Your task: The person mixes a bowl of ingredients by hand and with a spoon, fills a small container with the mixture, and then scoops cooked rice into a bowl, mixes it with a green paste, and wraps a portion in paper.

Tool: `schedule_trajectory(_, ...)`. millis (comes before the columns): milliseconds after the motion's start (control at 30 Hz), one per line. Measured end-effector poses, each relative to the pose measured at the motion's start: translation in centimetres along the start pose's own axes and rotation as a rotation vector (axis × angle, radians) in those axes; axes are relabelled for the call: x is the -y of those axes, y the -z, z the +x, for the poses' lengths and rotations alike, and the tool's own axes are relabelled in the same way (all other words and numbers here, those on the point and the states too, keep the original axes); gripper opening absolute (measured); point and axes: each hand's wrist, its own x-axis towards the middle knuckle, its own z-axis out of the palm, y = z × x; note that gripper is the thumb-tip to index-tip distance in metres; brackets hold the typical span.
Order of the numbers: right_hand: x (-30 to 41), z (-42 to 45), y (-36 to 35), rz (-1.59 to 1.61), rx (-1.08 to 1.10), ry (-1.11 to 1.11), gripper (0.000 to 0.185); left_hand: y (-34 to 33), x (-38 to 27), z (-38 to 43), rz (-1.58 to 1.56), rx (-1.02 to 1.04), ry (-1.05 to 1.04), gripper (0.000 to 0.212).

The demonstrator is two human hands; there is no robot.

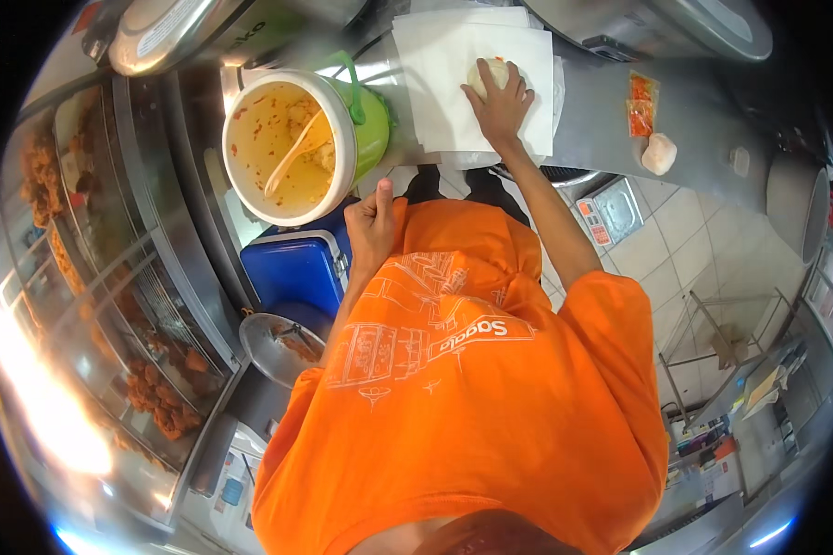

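Observation:
My right hand (503,104) cups a round, pale item (484,80), its fingers spread over the top. Beneath it lies a stack of white paper sheets (437,104) on the metal counter. A small orange bit shows at the item's far edge; what the item is made of is unclear. My left hand (373,218) is closed with the thumb raised, near the rim of a green and white insulated bucket (350,139). Nothing shows in that hand. Inside the bucket are yellowish rice and a pale serving spoon (295,152).
Orange-filled sachets (641,104) and a whitish wrapped lump (659,154) lie right on the counter. Large metal cookers (666,28) line its far side. A blue cooler (295,270) and metal bowl (281,347) stand left, beside a glass case (121,291) of fried food. A scale (611,211) is lower right.

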Motion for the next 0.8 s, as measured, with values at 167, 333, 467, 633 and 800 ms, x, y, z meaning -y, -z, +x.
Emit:
schedule_trajectory(167,-1.2,-0.1,0.0,0.199,-0.058,0.007,0.060,0.0,-0.6,0.0,-0.066,0.025,0.057,0.058)
schedule_trajectory(333,1.6,-0.2,4.6,0.292,-0.309,0.045,0.078,-0.1,-0.7,0.5,-0.116,0.041,0.104,0.047)
schedule_trajectory(467,10.8,1.9,12.5,0.896,-0.438,0.228,0.084,-1.5,0.9,2.6,0.035,0.192,-0.116,0.027)
schedule_trajectory(633,20.1,4.8,17.9,0.861,-0.038,0.560,0.076,-8.1,6.6,8.6,0.324,0.294,-0.559,0.012)
schedule_trajectory(800,11.7,3.0,12.5,0.917,-0.075,0.209,0.038,-15.2,12.1,14.7,-0.617,0.276,-0.309,0.039)
